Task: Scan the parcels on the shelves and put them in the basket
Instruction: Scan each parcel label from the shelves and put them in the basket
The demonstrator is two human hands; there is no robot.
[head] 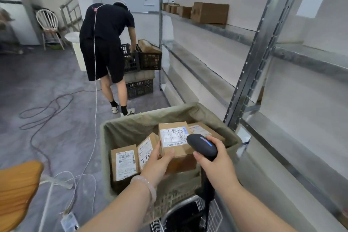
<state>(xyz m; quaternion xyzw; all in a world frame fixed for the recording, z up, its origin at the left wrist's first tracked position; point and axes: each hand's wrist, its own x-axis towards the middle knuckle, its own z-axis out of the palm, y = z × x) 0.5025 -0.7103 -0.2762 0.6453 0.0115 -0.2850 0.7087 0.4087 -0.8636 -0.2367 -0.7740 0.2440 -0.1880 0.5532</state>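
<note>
Over the basket, the left hand grips a parcel label-up — just left of the scanner clasped in the right hand, its head beside the label.

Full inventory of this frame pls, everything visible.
held parcel: 1, brown, white label, above basket
parcels in basket: 3 visible, brown, inside
basket: 1, olive-lined, bottom centre
scanner: 1, black, beside held parcel
shelf boxes: several, brown, upper shelf, far end
shelving: 1, grey metal, right
crates: at least 3, black, stacked at shelving end
other person: 1, black clothes, bent over crates
chair: 1, white, far left
cables: several, dark and white, floor left
left grip: 1, holds held parcel
right grip: 1, holds scanner
</note>
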